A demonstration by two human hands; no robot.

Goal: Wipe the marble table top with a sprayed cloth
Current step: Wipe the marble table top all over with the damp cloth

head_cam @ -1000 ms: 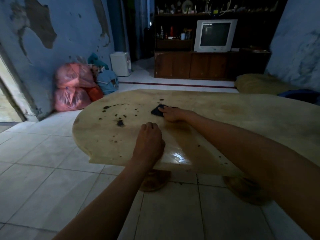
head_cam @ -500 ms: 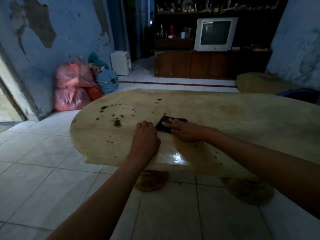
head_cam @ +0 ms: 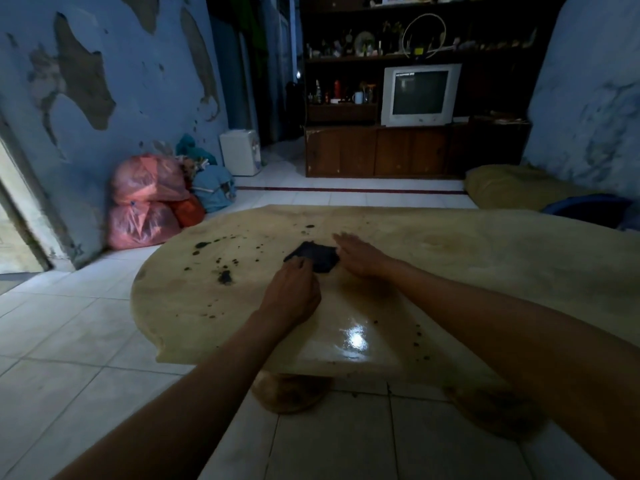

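My left hand (head_cam: 294,292) rests on the counter (head_cam: 485,271), its fingers curled onto the near edge of the cloth (head_cam: 313,255); my right hand (head_cam: 360,254) lies flat beside it, fingers straight. Dragging the cloth could smear the dark spots (head_cam: 225,277) further. Bags (head_cam: 149,202) sit beyond.

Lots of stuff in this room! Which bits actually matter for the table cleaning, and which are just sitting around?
Part of the job:
marble table top
dark cloth
dark spots on the marble
left hand, fingers on the cloth's near edge
right hand, flat beside the cloth

Just lying about:
old television
wooden cabinet
pink plastic bags
white box
yellow cushion
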